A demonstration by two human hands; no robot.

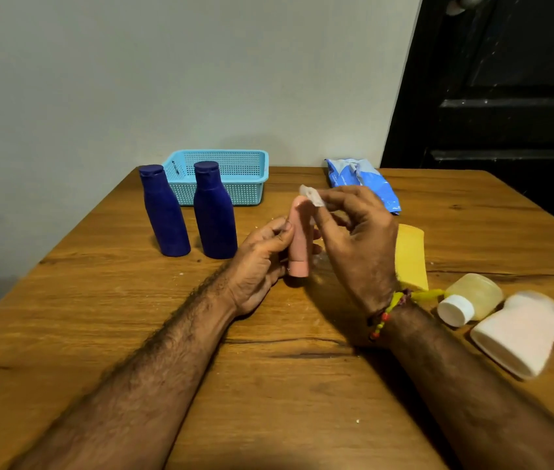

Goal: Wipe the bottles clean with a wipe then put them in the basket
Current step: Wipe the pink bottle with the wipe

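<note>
left hand (262,262) gripping pink tube (299,239) upright, right hand (357,239) pinching wipe (311,196) at its top, basket (221,178) at table's far edge

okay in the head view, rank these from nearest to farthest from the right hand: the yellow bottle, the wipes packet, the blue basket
From the right hand:
1. Yellow bottle, lying just right of the hand, partly hidden by it.
2. Wipes packet, on the table behind the hand.
3. Blue basket, back left by the wall.
</note>
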